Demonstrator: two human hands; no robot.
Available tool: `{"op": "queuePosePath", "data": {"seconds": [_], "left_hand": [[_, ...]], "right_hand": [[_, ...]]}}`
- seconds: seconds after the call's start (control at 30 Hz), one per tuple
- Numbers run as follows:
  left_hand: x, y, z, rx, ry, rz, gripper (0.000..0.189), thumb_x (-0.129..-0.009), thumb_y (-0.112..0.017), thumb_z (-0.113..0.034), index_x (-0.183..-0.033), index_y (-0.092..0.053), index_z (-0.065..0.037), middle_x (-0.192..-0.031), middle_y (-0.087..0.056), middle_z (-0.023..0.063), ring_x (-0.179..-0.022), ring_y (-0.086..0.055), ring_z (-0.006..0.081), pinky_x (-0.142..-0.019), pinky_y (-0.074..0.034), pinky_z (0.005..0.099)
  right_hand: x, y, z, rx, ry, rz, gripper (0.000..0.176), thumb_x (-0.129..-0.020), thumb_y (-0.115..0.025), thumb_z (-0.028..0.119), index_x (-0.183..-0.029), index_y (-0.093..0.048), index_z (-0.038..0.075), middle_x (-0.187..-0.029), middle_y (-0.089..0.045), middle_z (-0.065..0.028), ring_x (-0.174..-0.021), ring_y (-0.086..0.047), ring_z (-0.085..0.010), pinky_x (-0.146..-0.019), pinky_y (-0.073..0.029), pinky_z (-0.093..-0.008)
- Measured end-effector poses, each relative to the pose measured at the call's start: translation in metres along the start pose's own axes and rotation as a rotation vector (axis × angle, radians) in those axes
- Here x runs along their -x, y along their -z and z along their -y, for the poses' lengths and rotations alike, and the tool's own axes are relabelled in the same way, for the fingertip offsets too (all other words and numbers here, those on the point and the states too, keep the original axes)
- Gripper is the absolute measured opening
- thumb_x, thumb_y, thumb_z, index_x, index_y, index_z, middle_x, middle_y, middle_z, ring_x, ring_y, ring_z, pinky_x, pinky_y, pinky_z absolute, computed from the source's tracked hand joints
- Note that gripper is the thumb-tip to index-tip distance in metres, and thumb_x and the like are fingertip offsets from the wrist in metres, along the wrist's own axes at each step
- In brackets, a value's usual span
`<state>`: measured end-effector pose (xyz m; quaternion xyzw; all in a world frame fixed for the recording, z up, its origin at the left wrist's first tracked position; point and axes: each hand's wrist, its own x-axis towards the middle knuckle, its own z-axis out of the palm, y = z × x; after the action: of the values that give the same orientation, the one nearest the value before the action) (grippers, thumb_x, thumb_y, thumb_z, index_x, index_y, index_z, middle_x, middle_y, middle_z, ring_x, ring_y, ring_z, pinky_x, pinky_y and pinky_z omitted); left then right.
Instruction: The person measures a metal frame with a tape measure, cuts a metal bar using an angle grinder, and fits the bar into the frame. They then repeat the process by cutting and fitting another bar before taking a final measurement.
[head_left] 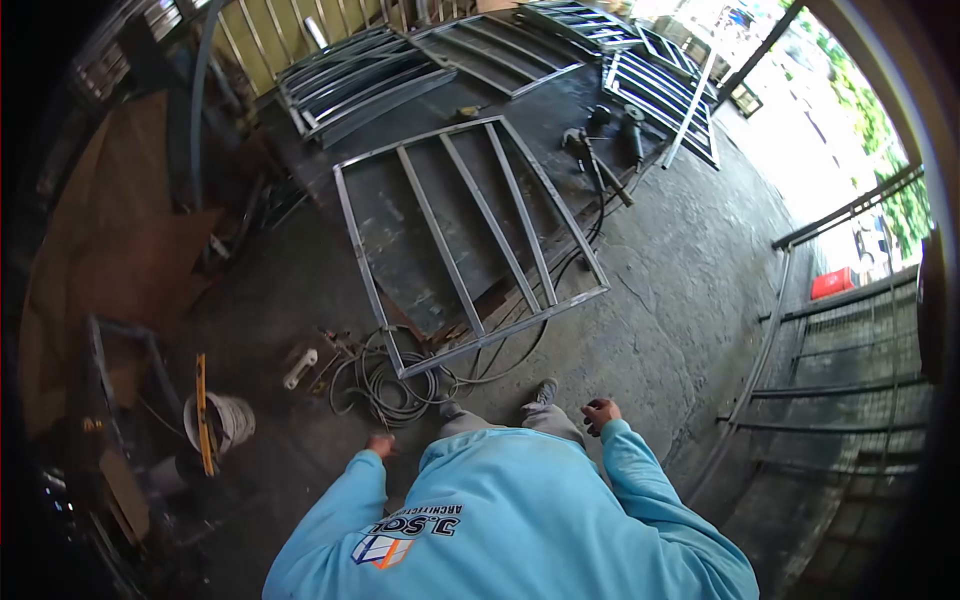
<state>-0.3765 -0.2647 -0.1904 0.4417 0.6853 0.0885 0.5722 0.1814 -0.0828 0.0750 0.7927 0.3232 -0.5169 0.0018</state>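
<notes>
My left hand hangs low beside my left leg, close to a coil of grey cable on the floor. It is small and dim here, and its fingers cannot be made out. On the other side, my right hand hangs near my right thigh with its fingers curled in; nothing shows in it. Ahead of my feet, a welded metal frame with several slanted bars lies on a dark work table, its near end jutting over the edge. Neither hand touches the frame.
More metal frames are stacked at the back of the table. An angle grinder and other tools lie at its right side. A white bucket with a yellow spirit level stands left. A mesh gate is right.
</notes>
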Motion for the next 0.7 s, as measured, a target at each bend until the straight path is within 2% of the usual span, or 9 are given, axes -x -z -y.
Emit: {"op": "queuePosePath", "data": {"seconds": [0.03, 0.07, 0.13, 0.17, 0.27, 0.5, 0.57, 0.63, 0.7], "left_hand": [[0.017, 0.002, -0.035, 0.414, 0.438, -0.062, 0.025, -0.092, -0.058, -0.024, -0.107, -0.064, -0.005, -0.088, -0.068, 0.0108, -0.076, -0.067, 0.0267, -0.063, -0.055, 0.0448], [0.011, 0.004, -0.029, 0.400, 0.424, -0.060, 0.025, -0.092, -0.058, -0.024, -0.107, -0.064, -0.005, -0.088, -0.068, 0.0108, -0.076, -0.067, 0.0267, -0.063, -0.055, 0.0448], [0.000, 0.001, -0.015, -0.004, 0.122, 0.002, 0.023, -0.089, -0.062, -0.024, -0.097, -0.070, -0.003, -0.095, -0.071, 0.0114, -0.083, -0.068, 0.0270, -0.072, -0.055, 0.0403], [0.017, 0.004, -0.061, 0.426, 0.392, -0.092, 0.019, -0.090, -0.062, -0.018, -0.098, -0.068, -0.001, -0.092, -0.070, 0.0115, -0.077, -0.068, 0.0249, -0.066, -0.055, 0.0382], [0.032, 0.012, -0.127, 0.623, 0.396, -0.182, 0.020, -0.092, -0.061, -0.017, -0.104, -0.065, -0.002, -0.092, -0.070, 0.0126, -0.074, -0.068, 0.0244, -0.064, -0.055, 0.0379], [0.040, 0.001, -0.145, 0.705, 0.373, -0.373, 0.022, -0.091, -0.062, -0.018, -0.108, -0.065, -0.004, -0.091, -0.070, 0.0123, -0.073, -0.067, 0.0228, -0.067, -0.055, 0.0373], [0.039, -0.014, -0.122, 0.654, 0.382, -0.460, 0.023, -0.091, -0.062, -0.018, -0.108, -0.066, -0.003, -0.092, -0.070, 0.0121, -0.073, -0.067, 0.0236, -0.067, -0.055, 0.0379], [0.051, -0.038, -0.112, 0.600, 0.400, -0.538, 0.024, -0.090, -0.063, -0.018, -0.109, -0.066, -0.002, -0.093, -0.070, 0.0119, -0.074, -0.066, 0.0244, -0.068, -0.055, 0.0385], [0.065, -0.067, -0.121, 0.862, 0.448, -0.637, 0.028, -0.089, -0.063, -0.018, -0.109, -0.067, 0.000, -0.094, -0.070, 0.0132, -0.073, -0.066, 0.0254, -0.066, -0.055, 0.0388]], "right_hand": [[0.004, 0.000, 0.006, -0.007, 0.008, -0.012, 0.029, -0.091, -0.063, 0.023, -0.111, -0.066, 0.002, -0.086, -0.070, -0.0124, -0.063, -0.066, -0.0223, -0.056, -0.055, -0.0358], [0.005, 0.002, 0.011, -0.010, 0.020, -0.025, 0.029, -0.091, -0.063, 0.023, -0.111, -0.066, 0.001, -0.086, -0.070, -0.0125, -0.063, -0.066, -0.0222, -0.056, -0.055, -0.0352], [-0.007, 0.009, 0.013, -0.058, 0.026, -0.065, 0.031, -0.091, -0.063, 0.023, -0.112, -0.066, 0.001, -0.085, -0.070, -0.0127, -0.063, -0.066, -0.0222, -0.055, -0.055, -0.0353], [-0.014, 0.012, 0.012, -0.090, 0.028, -0.095, 0.032, -0.091, -0.064, 0.023, -0.113, -0.065, 0.000, -0.084, -0.070, -0.0129, -0.063, -0.066, -0.0222, -0.055, -0.055, -0.0354], [-0.038, 0.035, 0.031, -0.197, 0.048, -0.176, 0.034, -0.090, -0.064, 0.023, -0.114, -0.065, -0.001, -0.081, -0.070, -0.0129, -0.062, -0.066, -0.0224, -0.054, -0.054, -0.0356], [-0.153, 0.112, 0.159, -0.327, 0.505, -0.315, 0.022, -0.089, -0.062, 0.018, -0.095, -0.068, -0.003, -0.071, -0.067, -0.0125, -0.054, -0.063, -0.0203, -0.048, -0.049, -0.0336], [-0.168, 0.137, 0.222, -0.306, 0.638, -0.348, 0.023, -0.086, -0.063, 0.019, -0.094, -0.068, -0.003, -0.074, -0.069, -0.0133, -0.062, -0.066, -0.0219, -0.055, -0.051, -0.0353], [-0.211, 0.158, 0.274, -0.149, 0.826, -0.540, 0.025, -0.082, -0.065, 0.021, -0.093, -0.069, -0.001, -0.080, -0.071, -0.0150, -0.074, -0.069, -0.0256, -0.068, -0.053, -0.0363], [-0.240, 0.178, 0.326, -0.134, 0.846, -0.538, 0.028, -0.081, -0.066, 0.023, -0.096, -0.068, 0.000, -0.084, -0.071, -0.0156, -0.079, -0.068, -0.0285, -0.073, -0.053, -0.0370]]}}
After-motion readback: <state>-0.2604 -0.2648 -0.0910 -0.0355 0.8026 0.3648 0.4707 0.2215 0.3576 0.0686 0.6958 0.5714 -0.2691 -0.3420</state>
